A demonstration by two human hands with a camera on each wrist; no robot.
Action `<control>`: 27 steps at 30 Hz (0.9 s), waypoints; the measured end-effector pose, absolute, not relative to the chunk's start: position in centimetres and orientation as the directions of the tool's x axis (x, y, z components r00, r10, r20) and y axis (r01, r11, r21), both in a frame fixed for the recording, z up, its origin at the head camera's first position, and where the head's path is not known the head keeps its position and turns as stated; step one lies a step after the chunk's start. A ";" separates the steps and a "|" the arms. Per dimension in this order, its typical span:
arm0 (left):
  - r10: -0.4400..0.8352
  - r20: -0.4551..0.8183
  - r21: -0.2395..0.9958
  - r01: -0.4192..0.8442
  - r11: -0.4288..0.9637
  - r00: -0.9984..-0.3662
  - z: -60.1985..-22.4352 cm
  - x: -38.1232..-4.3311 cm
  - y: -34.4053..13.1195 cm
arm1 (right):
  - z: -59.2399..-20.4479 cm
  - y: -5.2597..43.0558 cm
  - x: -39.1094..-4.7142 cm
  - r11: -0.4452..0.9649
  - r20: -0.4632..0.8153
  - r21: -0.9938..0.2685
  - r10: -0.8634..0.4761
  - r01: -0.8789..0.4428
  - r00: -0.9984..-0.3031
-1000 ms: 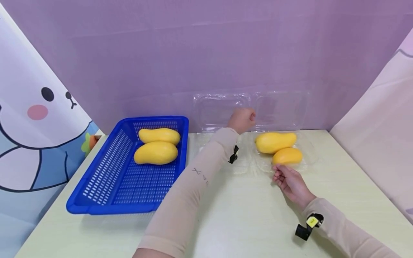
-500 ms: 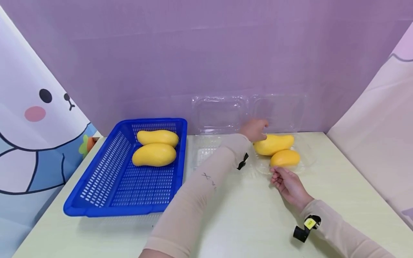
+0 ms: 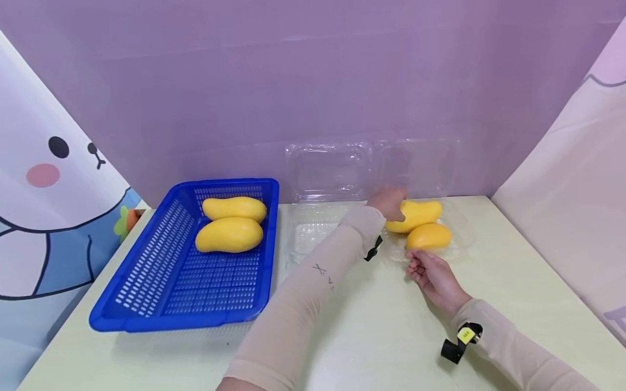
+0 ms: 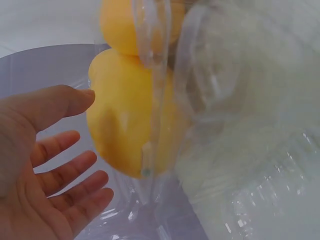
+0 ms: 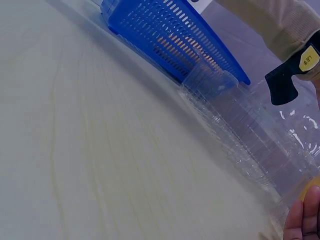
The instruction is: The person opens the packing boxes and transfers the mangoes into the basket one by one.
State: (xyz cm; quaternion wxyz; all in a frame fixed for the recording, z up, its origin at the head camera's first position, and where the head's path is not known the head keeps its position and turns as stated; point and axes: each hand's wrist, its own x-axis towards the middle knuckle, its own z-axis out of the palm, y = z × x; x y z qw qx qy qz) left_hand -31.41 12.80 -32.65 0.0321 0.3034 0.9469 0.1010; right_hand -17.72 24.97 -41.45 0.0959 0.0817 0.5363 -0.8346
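Observation:
Two yellow mangoes lie in the right clear plastic container (image 3: 459,239), whose lid (image 3: 430,163) stands raised behind. My left hand (image 3: 389,204) is at the left end of the back mango (image 3: 424,213). In the left wrist view its fingers are spread apart, and the thumb tip is right at the side of a mango (image 4: 125,115). At the front of the same container, my right hand (image 3: 437,279) pinches the rim between thumb and forefinger, just below the front mango (image 3: 430,236). Only some right fingers (image 5: 311,212) appear in the right wrist view.
On the left, a blue basket (image 3: 183,320) holds two more mangoes (image 3: 230,234). A second clear container (image 3: 305,231), lid up, stands between basket and filled container, partly behind the left sleeve (image 3: 303,293). A purple backdrop (image 3: 313,81) borders the table's rear.
My left hand has moved right and down from the container lids to the back mango, its fingers opening out. The right hand has stayed at the container's front rim.

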 end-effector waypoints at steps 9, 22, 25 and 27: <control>0.558 -0.032 0.177 0.544 0.820 -0.830 -33.6 -31.4 13.3 | -41.6 24.9 -17.8 -0.399 -0.219 -0.888 -0.074 0.230 -0.973; 0.530 -0.068 0.178 0.512 0.840 -0.846 -34.4 -31.7 14.0 | -41.8 25.1 -17.8 -0.382 -0.212 -0.896 -0.080 0.226 -0.974; 0.520 -0.078 0.163 0.503 0.849 -0.851 -34.6 -31.6 14.1 | -41.7 25.2 -17.9 -0.392 -0.228 -0.888 -0.074 0.238 -0.971; 0.514 -0.077 0.153 0.499 0.853 -0.854 -34.7 -31.6 14.2 | -41.6 25.1 -17.9 -0.400 -0.226 -0.885 -0.077 0.237 -0.971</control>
